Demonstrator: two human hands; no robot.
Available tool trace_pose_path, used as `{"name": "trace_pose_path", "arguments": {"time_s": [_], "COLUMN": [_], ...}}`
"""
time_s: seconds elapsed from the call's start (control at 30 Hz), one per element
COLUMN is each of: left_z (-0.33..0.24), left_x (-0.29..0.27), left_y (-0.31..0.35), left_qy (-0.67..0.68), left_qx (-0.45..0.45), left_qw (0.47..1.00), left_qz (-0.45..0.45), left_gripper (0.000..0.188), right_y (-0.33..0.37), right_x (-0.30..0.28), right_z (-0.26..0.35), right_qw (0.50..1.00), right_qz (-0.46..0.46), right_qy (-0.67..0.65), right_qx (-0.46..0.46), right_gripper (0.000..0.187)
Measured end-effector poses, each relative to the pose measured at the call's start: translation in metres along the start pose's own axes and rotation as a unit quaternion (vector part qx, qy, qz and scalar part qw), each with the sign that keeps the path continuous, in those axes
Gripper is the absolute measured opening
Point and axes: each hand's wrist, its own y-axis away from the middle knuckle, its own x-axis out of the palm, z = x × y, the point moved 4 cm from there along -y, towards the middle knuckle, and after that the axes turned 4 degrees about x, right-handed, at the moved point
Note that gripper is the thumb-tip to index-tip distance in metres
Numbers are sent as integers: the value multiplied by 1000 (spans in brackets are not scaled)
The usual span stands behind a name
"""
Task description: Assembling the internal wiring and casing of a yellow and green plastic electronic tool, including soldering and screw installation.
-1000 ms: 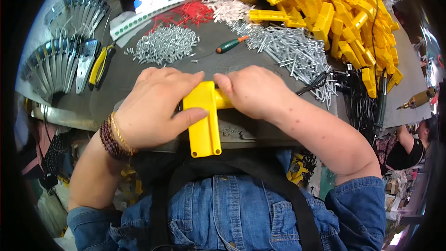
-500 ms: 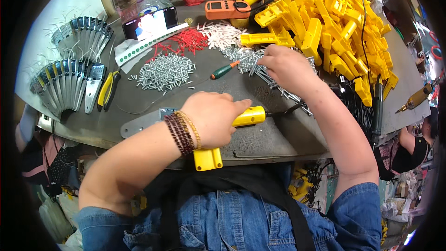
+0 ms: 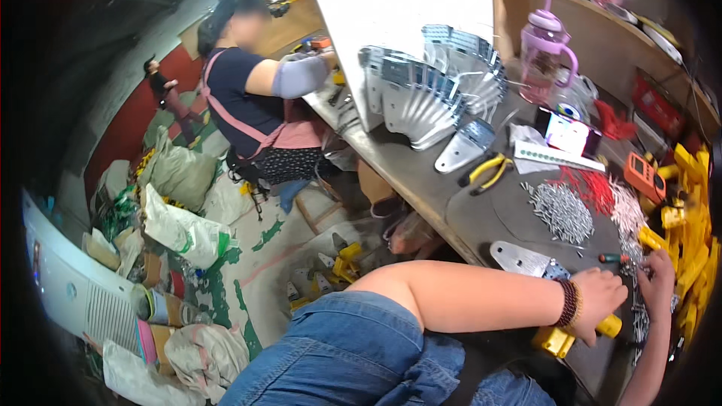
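As we logged the head view, our left hand [image 3: 599, 302] was closed around a yellow moulded-plastic part [image 3: 555, 341], its block end and a rounded stub showing either side of the hand. That part sat at the near edge of the dark grey workbench [image 3: 481, 210], lower right. Just beyond the wrist we marked a flat silver metal plate with a rounded end [image 3: 517, 259]; whether it was joined to the yellow part, we couldn't tell.

We had our right hand [image 3: 659, 278] at the heap of long silver metal screws [image 3: 639, 316], fingers bent; whether they pinched a screw, we couldn't tell. Near it lay a green-handled screwdriver [image 3: 611, 258], and to its right the pile of yellow plastic pieces [image 3: 692, 244].

Further back we noted a mound of short silver metal pins [image 3: 562, 212], thin red strips [image 3: 590, 192], an orange handheld meter [image 3: 644, 177], yellow-and-black pliers [image 3: 487, 173] and fanned silver metal plates [image 3: 421, 109]. Upper left, we tagged a co-worker in a dark top and pink apron [image 3: 237, 109], standing beside the bench.
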Motion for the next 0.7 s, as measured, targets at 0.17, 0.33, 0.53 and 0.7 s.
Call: {"name": "trace_pose_path", "arguments": {"time_s": [0.17,0.33,0.53,0.7], "left_z": [0,16,8,13], "left_x": [-5,-16,-25,-32], "left_y": [6,6,15,24], "left_qy": [35,231,198,219], "left_qx": [-13,-71,-39,2], "left_qw": [994,958,964,944], "left_qz": [-106,-152,-173,-248], "left_gripper": [58,32,24,14], "right_y": [6,31,50,55], "right_x": [-5,-12,-8,-20], "right_z": [5,85,102,108], "right_qw": [976,851,810,756], "right_qz": [-30,29,-58,-119], "right_qy": [-188,-496,-549,-600], "right_qx": [104,172,196,232], "right_gripper": [17,15,14,9]}}
